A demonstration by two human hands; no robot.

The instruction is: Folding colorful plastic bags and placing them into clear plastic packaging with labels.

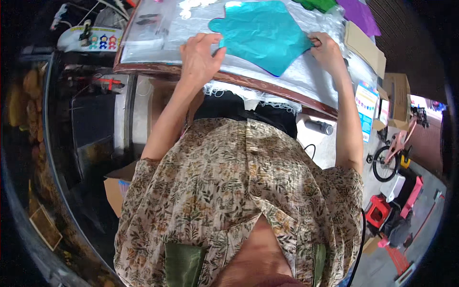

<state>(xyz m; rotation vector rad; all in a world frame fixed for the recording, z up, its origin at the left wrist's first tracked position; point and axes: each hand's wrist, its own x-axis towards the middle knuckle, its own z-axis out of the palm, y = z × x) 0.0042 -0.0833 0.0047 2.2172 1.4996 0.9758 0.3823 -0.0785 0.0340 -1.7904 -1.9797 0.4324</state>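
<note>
A flat, shiny teal foil-like piece (263, 36) with a pointed right end and a small rounded tab at its left lies on the table's whitish covering. My right hand (326, 50) pinches its pointed right end between thumb and fingers. At the opposite side, my left hand (202, 55) has its fingertips against the left edge, the thumb spread away from the index finger. The far part of the piece reaches close to the top of the view.
Beyond the piece lie white scraps (193, 5), a green piece (318, 5) and a purple piece (361, 16). Beige card (366, 48) overhangs the table's right edge. The brown table rim (277, 88) runs in front of me. A bicycle (387, 160) stands at the right.
</note>
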